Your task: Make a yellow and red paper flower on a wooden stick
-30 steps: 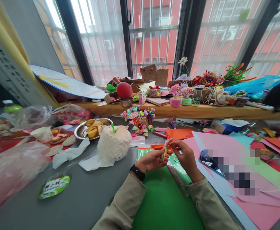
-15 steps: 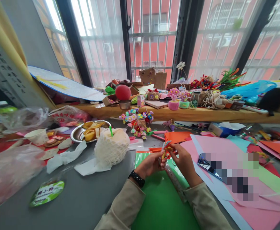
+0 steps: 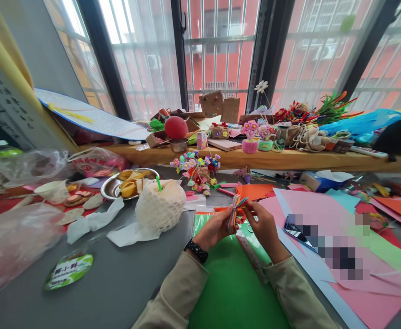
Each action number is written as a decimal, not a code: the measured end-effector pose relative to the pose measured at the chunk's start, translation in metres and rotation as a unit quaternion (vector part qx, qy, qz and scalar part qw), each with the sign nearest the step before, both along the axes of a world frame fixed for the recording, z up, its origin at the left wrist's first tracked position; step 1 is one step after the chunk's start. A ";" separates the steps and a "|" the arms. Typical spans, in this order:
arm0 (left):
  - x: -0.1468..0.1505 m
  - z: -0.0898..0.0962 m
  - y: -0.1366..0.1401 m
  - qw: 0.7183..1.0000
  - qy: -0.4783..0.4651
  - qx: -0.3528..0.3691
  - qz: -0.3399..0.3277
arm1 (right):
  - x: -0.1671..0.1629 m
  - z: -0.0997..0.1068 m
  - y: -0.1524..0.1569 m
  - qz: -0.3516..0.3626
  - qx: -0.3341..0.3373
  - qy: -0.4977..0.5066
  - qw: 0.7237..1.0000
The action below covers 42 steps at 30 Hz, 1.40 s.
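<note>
My left hand (image 3: 216,229) is closed around a rainbow-striped bow (image 3: 234,215), which looks folded from thin strips and is narrow at its middle. Both its ends fan out, one upward and one down past my fingers. From the right, my right hand (image 3: 262,227) pinches at the bow's upper side; its fingertips partly cover what they grip. Both hands are over a green sheet (image 3: 234,283). On that sheet, between my forearms, lies a clear ruler-like strip (image 3: 250,253), with the right cuff near its lower end.
Left of my hands stands a net-wrapped coconut (image 3: 161,205) with a green straw, beside a metal bowl (image 3: 106,189) of peels. Coloured paper (image 3: 368,301) and a phone (image 3: 299,233) lie on the right. Crochet-like flowers (image 3: 195,171) stand ahead, below a crowded sill (image 3: 145,157).
The bow has turned in my fingers, so its striped faces now point toward me. My left hand has shifted slightly left. Both hands keep their hold.
</note>
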State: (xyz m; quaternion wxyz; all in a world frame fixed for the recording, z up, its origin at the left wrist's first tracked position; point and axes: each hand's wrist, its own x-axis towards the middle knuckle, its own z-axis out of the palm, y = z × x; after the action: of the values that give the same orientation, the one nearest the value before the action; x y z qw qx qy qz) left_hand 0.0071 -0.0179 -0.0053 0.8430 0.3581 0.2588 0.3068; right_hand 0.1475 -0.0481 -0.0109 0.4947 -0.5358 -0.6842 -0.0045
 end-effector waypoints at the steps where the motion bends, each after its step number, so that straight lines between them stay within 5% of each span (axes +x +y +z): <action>1: 0.000 0.001 -0.001 1.000 0.000 0.000 0.001 | 0.000 0.000 0.000 0.003 -0.006 0.010 1.000; 12: 0.001 0.002 0.000 1.000 0.000 0.001 0.018 | -0.003 -0.001 -0.002 -0.028 -0.024 -0.004 0.999; 20: 0.000 0.005 0.002 0.990 -0.033 -0.037 -0.128 | 0.001 -0.006 0.003 -0.010 -0.025 -0.075 0.997; 42: 0.011 -0.007 0.001 0.993 0.104 0.052 -0.009 | -0.008 -0.017 0.007 -0.054 -0.045 -0.093 0.993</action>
State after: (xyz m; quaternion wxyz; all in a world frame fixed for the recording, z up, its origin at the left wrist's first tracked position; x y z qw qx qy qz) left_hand 0.0178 -0.0171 -0.0126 0.7947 0.4336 0.3254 0.2731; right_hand 0.1391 -0.0410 -0.0279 0.4029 -0.5913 -0.6968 -0.0505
